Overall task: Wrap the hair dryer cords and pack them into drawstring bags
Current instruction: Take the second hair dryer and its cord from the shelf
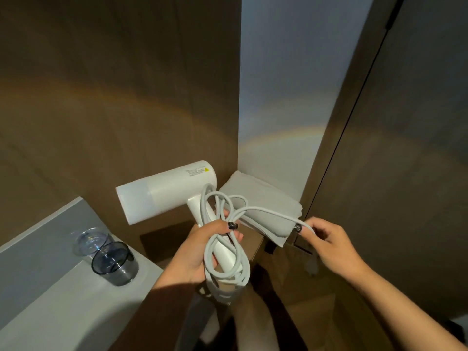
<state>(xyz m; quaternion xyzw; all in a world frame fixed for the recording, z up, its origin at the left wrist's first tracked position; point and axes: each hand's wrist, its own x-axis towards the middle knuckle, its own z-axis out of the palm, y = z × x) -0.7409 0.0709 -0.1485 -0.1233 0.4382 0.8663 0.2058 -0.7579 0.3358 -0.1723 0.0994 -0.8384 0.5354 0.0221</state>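
— Above the table point(63, 312), what's she got?
— Left hand point(195, 252) grips the dryer point(167, 191) by its handle, fingers point(234, 235) curled over the looped cord point(228, 262). Right hand point(334, 245) pinches the cord's free end, pulled out to the side.
— Tricky to handle?
— I'd guess not: dryer looks light and rigid. Cord's springy, though, and the loops could slip. Hold the handle and keep them pinned.

The left hand point(200, 249) reaches up from below, palm turned inward, fingers curled round the hair dryer point(172, 191) handle and looped cord point(228, 259). The right hand point(331, 244) comes in from the right, forearm bare, pinching the cord's free run
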